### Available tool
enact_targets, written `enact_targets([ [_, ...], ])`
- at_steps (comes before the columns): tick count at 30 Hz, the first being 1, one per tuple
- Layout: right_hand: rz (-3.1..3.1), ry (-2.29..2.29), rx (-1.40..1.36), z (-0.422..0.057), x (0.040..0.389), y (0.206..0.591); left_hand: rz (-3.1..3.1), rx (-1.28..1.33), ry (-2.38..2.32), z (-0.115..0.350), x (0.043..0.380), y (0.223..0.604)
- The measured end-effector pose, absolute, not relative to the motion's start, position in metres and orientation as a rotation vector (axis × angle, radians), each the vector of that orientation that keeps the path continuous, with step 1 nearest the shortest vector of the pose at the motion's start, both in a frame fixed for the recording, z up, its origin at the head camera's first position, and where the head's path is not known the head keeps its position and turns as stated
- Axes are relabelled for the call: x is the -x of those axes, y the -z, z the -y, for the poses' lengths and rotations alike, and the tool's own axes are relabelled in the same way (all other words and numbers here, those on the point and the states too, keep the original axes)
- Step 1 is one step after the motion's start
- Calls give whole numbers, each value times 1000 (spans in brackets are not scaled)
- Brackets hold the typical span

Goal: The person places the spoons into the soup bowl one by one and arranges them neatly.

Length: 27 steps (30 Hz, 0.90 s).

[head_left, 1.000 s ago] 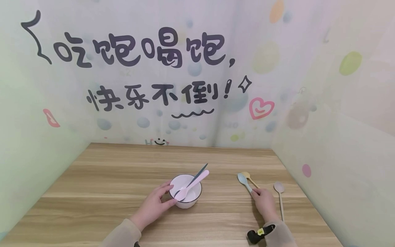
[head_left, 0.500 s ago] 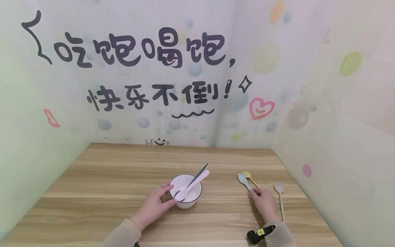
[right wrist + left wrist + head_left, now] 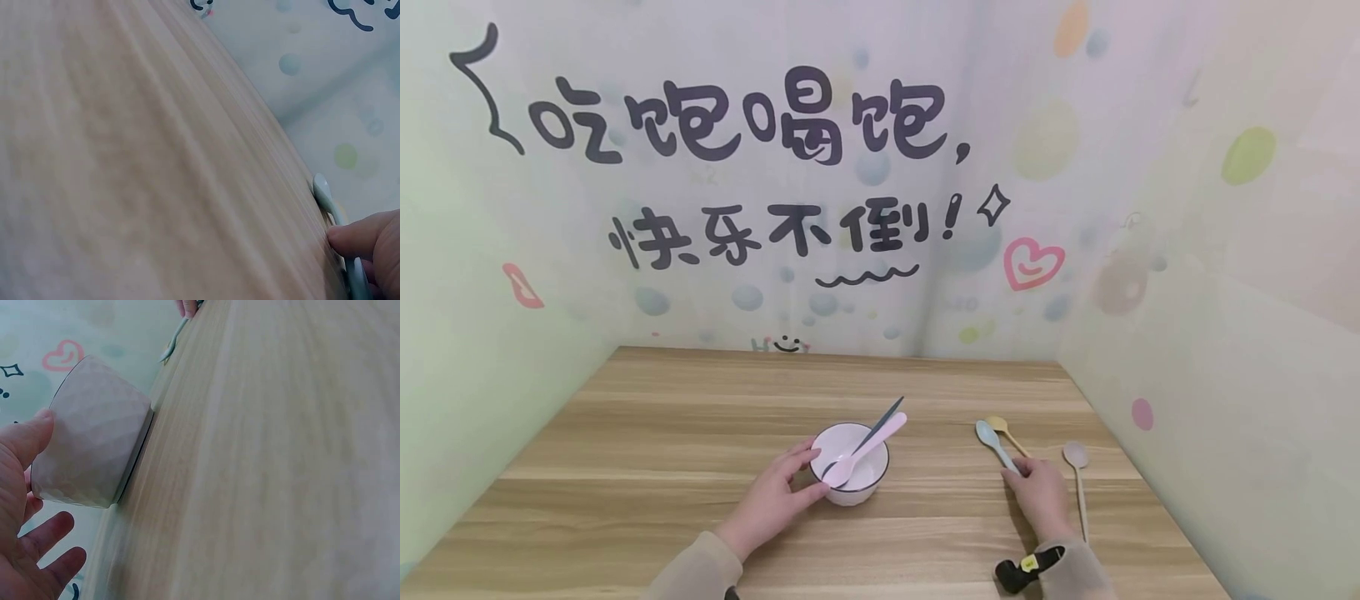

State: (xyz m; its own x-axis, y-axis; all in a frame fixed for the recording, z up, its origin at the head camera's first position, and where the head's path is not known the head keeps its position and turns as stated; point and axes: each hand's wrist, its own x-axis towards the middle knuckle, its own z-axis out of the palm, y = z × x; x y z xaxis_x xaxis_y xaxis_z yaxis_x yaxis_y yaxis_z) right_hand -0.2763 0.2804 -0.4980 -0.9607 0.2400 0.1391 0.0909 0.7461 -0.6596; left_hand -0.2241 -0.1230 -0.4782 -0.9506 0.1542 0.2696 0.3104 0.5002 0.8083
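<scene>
My left hand (image 3: 772, 502) holds a white bowl (image 3: 854, 497) with a dark rim, its thumb and fingers set around the left side. In the left wrist view, the bowl's faceted outer wall (image 3: 94, 437) shows the thumb against it. A pink spoon (image 3: 882, 437) and a dark blue-grey utensil (image 3: 892, 408) lean inside the bowl, their handles rising over the far right rim. To the right, my right hand (image 3: 1040, 497) pinches the handle of a light blue spoon (image 3: 988, 434). That spoon lies close over the table, partly across a yellow spoon (image 3: 997, 422).
A beige-pink spoon (image 3: 1076, 455) lies right of my right hand, its handle pointing toward me. The wooden table (image 3: 715, 400) meets patterned walls at the back and both sides. A black strap device (image 3: 1018, 575) sits at my right wrist.
My right hand has shifted slightly left and lower on the light blue spoon's handle. The left hand and the bowl have stayed in place.
</scene>
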Motion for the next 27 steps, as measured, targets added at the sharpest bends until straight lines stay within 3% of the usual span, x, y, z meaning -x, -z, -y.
enact_targets([
  [27, 2716, -995, 300, -280, 276, 501, 2571, 422, 1430, 124, 225, 479],
])
